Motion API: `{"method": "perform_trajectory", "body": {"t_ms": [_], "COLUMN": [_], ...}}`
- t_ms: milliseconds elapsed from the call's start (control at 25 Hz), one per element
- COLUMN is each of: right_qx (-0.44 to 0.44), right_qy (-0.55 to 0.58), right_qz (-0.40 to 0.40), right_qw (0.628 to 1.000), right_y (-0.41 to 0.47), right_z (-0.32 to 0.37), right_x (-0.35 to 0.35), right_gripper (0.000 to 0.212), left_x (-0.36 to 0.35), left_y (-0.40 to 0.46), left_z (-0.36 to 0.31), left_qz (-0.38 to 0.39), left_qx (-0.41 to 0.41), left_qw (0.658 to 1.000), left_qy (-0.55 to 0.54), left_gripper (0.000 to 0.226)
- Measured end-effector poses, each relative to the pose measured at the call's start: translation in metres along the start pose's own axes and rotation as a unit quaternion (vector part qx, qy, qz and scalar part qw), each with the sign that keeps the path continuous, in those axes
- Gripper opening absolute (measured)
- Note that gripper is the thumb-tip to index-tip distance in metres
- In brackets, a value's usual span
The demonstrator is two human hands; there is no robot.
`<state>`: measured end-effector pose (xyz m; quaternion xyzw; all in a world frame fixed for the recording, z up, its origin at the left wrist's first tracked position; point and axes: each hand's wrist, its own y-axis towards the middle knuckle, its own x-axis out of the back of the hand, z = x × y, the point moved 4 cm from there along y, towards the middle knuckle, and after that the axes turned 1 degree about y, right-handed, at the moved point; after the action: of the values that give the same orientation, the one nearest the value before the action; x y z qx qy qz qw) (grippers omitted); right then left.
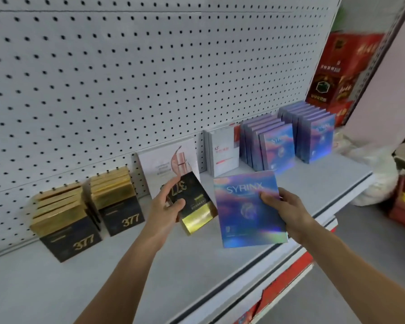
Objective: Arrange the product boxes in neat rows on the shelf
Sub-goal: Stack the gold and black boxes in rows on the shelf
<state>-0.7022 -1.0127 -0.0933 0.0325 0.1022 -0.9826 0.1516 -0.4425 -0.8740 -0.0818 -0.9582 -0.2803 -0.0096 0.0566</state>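
Two hands up over the shelf (220,260), each gripping one box. Left hand (165,204) curls round a black-and-gold box (194,202) marked 377 (print reads upside down), held tilted above the shelf, gold end toward the camera, thumb across its face. Right hand (284,210) pinches a holographic blue SYRINX box (247,209) at its right edge, thumb on the front, face tilted up at the camera, held above the shelf near the front lip.

On the shelf, against the pegboard (150,78): two rows of black-and-gold 377 boxes at left (66,220) (117,202), upright, front to back. One white box with a pink graphic (167,164) leans behind the left hand. White boxes with red print (223,150) next. Two rows of blue SYRINX boxes (267,143) (311,134) at right, standing upright. Red cartons (346,73) stacked past the shelf end, blurred.
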Motion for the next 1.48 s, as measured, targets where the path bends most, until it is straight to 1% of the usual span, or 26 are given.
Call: {"method": "perform_trajectory", "body": {"t_ms": [160, 240, 320, 400, 560, 640, 720, 840, 880, 1000, 1120, 1200, 1280, 1440, 1480], "right_qx": [0.009, 0.008, 0.03, 0.062, 0.104, 0.121, 0.129, 0.151, 0.154, 0.16, 0.162, 0.167, 0.203, 0.258, 0.289], "right_qy": [0.003, -0.003, -0.027, -0.059, -0.142, -0.193, -0.24, -0.278, -0.284, -0.312, -0.344, -0.385, -0.412, -0.453, -0.454], "right_qz": [-0.019, -0.002, 0.032, 0.061, 0.096, 0.117, 0.142, 0.153, 0.161, 0.181, 0.163, 0.12, 0.071, 0.032, 0.015], "right_qw": [1.0, 1.0, 0.999, 0.994, 0.98, 0.967, 0.952, 0.936, 0.933, 0.919, 0.91, 0.899, 0.885, 0.853, 0.843], "right_y": [0.042, 0.063, 0.084, 0.106, 0.167, 0.197, 0.22, 0.247, 0.256, 0.272, 0.282, 0.283, 0.28, 0.27, 0.267], "right_z": [-0.007, -0.006, 0.0, 0.012, 0.042, 0.055, 0.067, 0.08, 0.081, 0.081, 0.08, 0.077, 0.074, 0.078, 0.082], "right_x": [0.041, 0.055, 0.071, 0.09, 0.139, 0.15, 0.151, 0.144, 0.143, 0.141, 0.139, 0.141, 0.143, 0.141, 0.14], "right_gripper": [0.026, 0.03, 0.031, 0.022, 0.022, 0.022, 0.024, 0.034, 0.035, 0.025, 0.031, 0.041, 0.051, 0.068, 0.07], "left_x": [-0.023, -0.038, -0.058, -0.081, -0.141, -0.165, -0.181, -0.197, -0.201, -0.208, -0.213, -0.22, -0.225, -0.233, -0.234], "left_y": [0.016, 0.021, 0.029, 0.038, 0.055, 0.061, 0.064, 0.063, 0.063, 0.06, 0.059, 0.058, 0.057, 0.054, 0.051], "left_z": [-0.003, -0.003, -0.001, -0.001, -0.004, -0.008, -0.011, -0.015, -0.015, -0.018, -0.02, -0.022, -0.021, -0.021, -0.021], "left_qz": [-0.024, -0.041, -0.064, -0.084, -0.12, -0.142, -0.17, -0.197, -0.205, -0.231, -0.245, -0.249, -0.25, -0.246, -0.245], "left_qx": [-0.004, -0.004, -0.005, 0.0, 0.01, 0.011, 0.012, 0.012, 0.014, 0.019, 0.02, 0.019, 0.022, 0.017, 0.015], "left_qw": [1.0, 0.999, 0.997, 0.996, 0.992, 0.989, 0.984, 0.979, 0.978, 0.972, 0.968, 0.968, 0.967, 0.969, 0.969], "left_qy": [-0.006, -0.023, -0.032, -0.031, -0.032, -0.044, -0.054, -0.052, -0.046, -0.043, -0.039, -0.036, -0.034, -0.035, -0.034], "left_gripper": [0.072, 0.078, 0.081, 0.078, 0.063, 0.061, 0.06, 0.057, 0.057, 0.055, 0.055, 0.055, 0.056, 0.063, 0.065]}}
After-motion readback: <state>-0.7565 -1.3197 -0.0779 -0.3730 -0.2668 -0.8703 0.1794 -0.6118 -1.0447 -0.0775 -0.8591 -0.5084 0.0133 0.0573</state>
